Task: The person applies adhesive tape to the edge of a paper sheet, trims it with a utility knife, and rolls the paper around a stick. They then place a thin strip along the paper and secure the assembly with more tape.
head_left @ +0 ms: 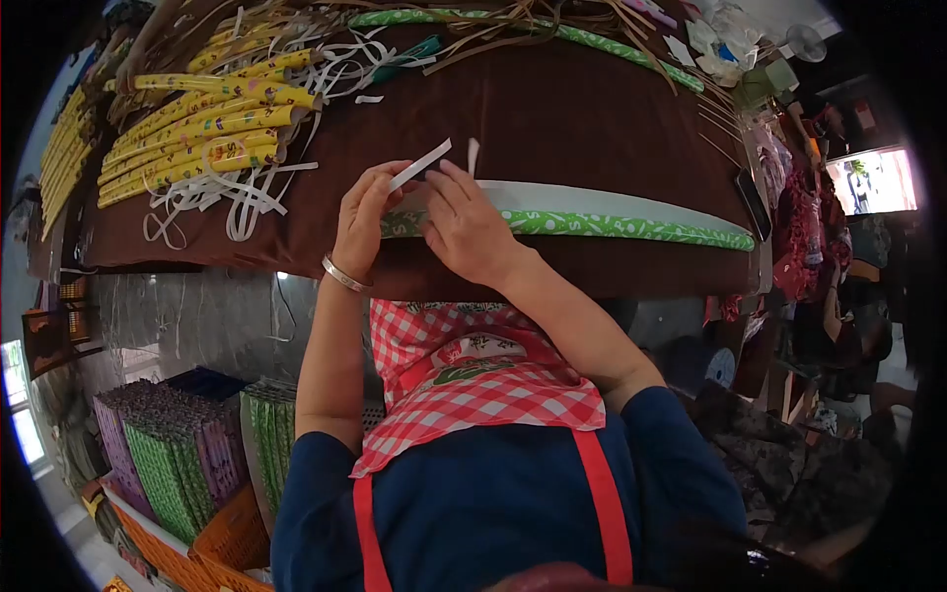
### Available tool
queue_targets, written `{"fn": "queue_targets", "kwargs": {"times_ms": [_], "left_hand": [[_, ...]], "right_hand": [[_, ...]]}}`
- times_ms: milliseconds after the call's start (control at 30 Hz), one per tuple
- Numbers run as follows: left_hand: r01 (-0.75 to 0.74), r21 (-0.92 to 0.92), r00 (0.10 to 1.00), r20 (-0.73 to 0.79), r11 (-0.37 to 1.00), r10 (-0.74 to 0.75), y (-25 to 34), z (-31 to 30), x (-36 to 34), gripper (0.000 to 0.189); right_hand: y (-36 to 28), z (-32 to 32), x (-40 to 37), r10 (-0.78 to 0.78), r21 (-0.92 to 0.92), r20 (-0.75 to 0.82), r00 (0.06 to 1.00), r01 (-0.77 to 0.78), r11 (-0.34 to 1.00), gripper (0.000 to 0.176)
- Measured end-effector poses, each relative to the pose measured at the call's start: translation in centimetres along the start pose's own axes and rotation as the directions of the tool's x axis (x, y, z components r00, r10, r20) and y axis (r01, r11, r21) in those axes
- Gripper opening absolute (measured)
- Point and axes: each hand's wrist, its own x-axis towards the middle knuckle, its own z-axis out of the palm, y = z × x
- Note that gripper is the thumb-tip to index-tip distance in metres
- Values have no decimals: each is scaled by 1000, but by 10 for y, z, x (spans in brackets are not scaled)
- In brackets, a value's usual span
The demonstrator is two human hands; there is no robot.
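Note:
A short white strip (421, 165) slants up from the fingertips of my left hand (367, 212), which is closed on it and wears a silver bangle. Close beside it, my right hand (468, 222) lies over the left end of a green patterned sheet (631, 229); its fingers are bent, and what they hold, if anything, is hidden. The sheet shows a pale inner side and a green printed edge, and stretches right along the table's near side. Behind my right hand a small white piece (473, 156) stands up.
Several yellow printed rolls (212, 133) lie on the brown-covered table (582, 128) at left, with loose white strips (252, 192) around them. A long green roll (602, 44) and brown strips lie at the back. A phone (752, 202) rests at the right edge.

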Motion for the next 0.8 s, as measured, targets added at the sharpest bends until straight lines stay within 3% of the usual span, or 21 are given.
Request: {"fn": "queue_targets", "kwargs": {"times_ms": [133, 200, 300, 400, 500, 633, 667, 733, 800], "left_hand": [[-27, 32, 1000, 13, 999, 27, 0, -1, 0, 35], [-28, -15, 1000, -14, 999, 28, 8, 5, -2, 34], [-65, -31, 998, -25, 997, 65, 3, 2, -1, 31], [-82, -17, 997, -5, 996, 82, 1, 0, -3, 29], [-58, -72, 998, 1, 996, 58, 3, 0, -4, 28], [-22, -104, 998, 58, 994, 28, 9, -2, -3, 28], [-21, -107, 998, 55, 994, 27, 9, -6, -3, 28], [-28, 118, 990, 140, 993, 12, 11, -19, -5, 26], [-37, 150, 990, 139, 988, 16, 17, -26, -7, 25]], "right_hand": [[1, 3, 5, 100, 54, -49, 994, -98, 994, 46], [-5, 13, 9, 228, 318, -94, 969, -188, 929, 56], [-12, 17, 13, 276, 447, -117, 954, -198, 873, 65], [-11, 20, 15, 164, 296, -208, 964, -97, 950, 66], [3, 18, 7, 191, 305, -206, 960, -123, 944, 65], [20, 8, -1, 316, 331, -179, 932, -246, 911, 49], [21, 8, -1, 350, 353, -222, 910, -259, 899, 38], [22, 5, -1, 359, 386, -196, 912, -265, 883, 34], [22, 4, -1, 371, 425, -166, 914, -273, 863, 31]]}}
